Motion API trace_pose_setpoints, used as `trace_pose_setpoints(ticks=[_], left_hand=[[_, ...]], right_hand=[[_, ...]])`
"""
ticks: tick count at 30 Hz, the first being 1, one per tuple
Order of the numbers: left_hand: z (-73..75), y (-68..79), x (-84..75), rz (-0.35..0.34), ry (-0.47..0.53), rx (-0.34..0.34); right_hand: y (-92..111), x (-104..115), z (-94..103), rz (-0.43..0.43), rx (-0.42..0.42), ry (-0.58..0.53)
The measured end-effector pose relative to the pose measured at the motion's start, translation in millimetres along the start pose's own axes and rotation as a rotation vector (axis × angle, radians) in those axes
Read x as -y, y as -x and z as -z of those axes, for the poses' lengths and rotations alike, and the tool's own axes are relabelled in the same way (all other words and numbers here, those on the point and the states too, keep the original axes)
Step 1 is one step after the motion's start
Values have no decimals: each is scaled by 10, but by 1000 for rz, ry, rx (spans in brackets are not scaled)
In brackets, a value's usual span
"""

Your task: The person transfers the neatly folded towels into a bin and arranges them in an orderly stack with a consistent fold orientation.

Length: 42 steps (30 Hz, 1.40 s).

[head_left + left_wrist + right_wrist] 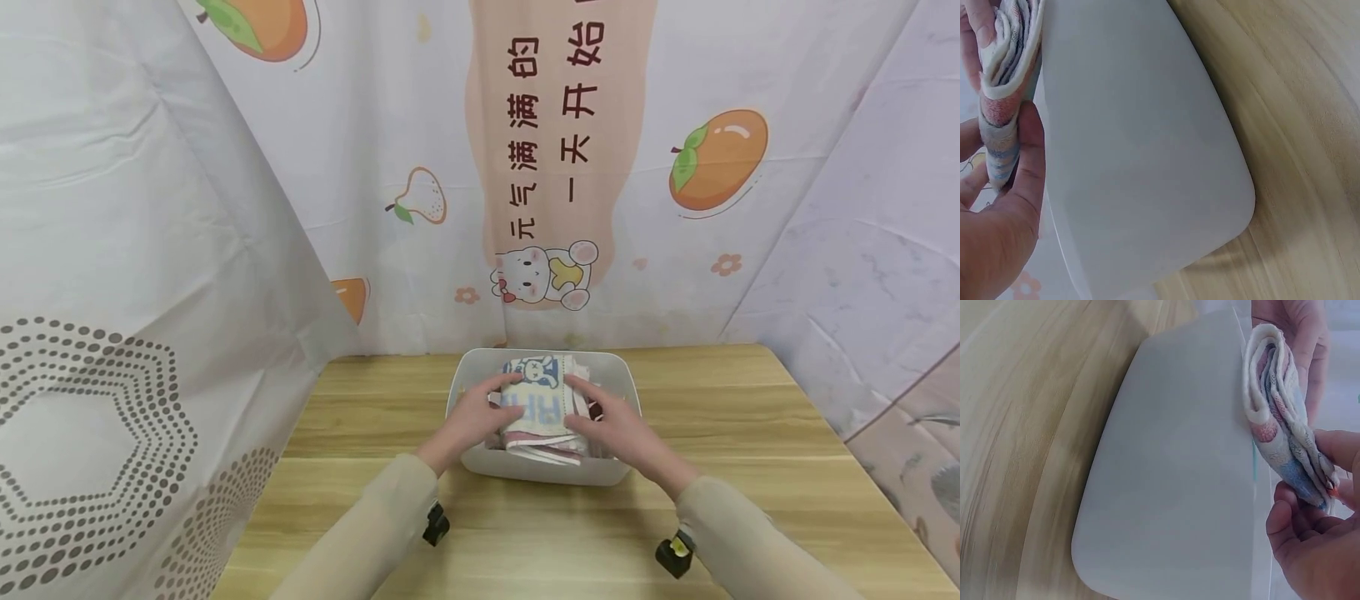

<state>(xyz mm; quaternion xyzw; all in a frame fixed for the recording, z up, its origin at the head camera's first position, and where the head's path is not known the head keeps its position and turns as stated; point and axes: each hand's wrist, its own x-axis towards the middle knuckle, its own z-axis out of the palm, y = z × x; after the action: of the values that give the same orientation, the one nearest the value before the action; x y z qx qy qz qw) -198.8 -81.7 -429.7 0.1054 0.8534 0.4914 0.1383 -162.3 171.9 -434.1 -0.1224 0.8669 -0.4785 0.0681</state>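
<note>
A folded towel, white with a blue bear and lettering on its face, is at the top of a white plastic bin. My left hand grips its left side, with the thumb on the near face in the left wrist view. From the right, my right hand pinches the opposite side between thumb and fingers. Both wrist views show the towel at the bin's rim, its stacked layers edge-on with pink and blue patches. Most of what lies beneath it in the bin is hidden.
The bin stands on a wood-grain table toward its back edge. Behind it hangs a white curtain printed with fruit and writing. Another curtain hangs along the left side. Dark wrist cameras sit below both sleeves.
</note>
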Motion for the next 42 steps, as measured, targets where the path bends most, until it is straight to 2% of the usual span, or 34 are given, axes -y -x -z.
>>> trace_pose_setpoints(ticks=[13, 25, 33, 42], left_hand=[[-31, -66, 17, 11, -132, 25], [-62, -137, 36, -96, -307, 40], [-85, -147, 64, -51, -329, 57], [-111, -178, 111, -44, -364, 60]], right_hand=[[-109, -78, -58, -14, -2, 58], [-188, -140, -97, -18, 8, 123], [-196, -154, -104, -20, 27, 224], [-206, -182, -119, -20, 66, 252]])
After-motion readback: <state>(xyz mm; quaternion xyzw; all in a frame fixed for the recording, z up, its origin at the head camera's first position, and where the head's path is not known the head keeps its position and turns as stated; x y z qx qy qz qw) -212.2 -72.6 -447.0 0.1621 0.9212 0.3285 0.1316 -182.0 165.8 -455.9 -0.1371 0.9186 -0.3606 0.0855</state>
